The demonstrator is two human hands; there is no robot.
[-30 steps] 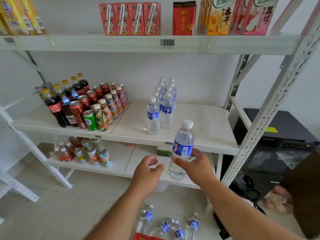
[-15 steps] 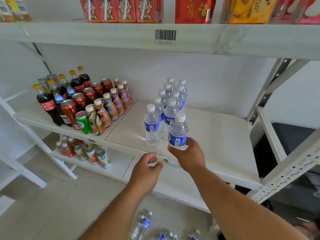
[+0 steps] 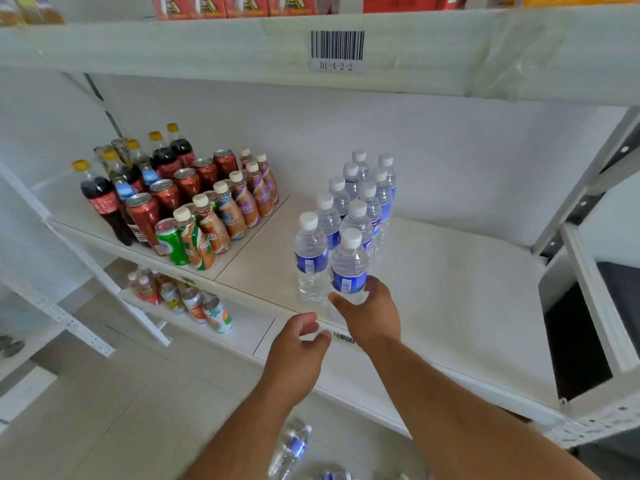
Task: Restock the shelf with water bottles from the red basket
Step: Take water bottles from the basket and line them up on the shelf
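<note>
Right hand [image 3: 372,315], centre of the frame: grip closed around the lower part of a clear plastic water bottle [image 3: 349,268], white screw cap, blue label, upright at the front of the middle shelf [image 3: 450,282], whether resting on it cannot be told. Left hand [image 3: 294,355], just below and left of it: holding nothing, fingers loosely curled, near the shelf's front edge. Directly behind and beside the held bottle: two rows of matching water bottles [image 3: 360,199], ribbed clear walls, running back toward the white wall. Left of centre, on the same shelf: dark cola bottles [image 3: 100,202] with yellow caps, copper-coloured cans [image 3: 166,195], one green can [image 3: 172,242], and brown drink bottles [image 3: 239,206] with cream caps, packed tight. Lower left, on the shelf below: more small cans [image 3: 216,313] and bottles. Top centre: barcode sticker [image 3: 337,50] on the smooth white shelf edge, red cartons [image 3: 235,5] above. Bottom centre, on the tiled floor: more water bottles [image 3: 292,452] lying down.
</note>
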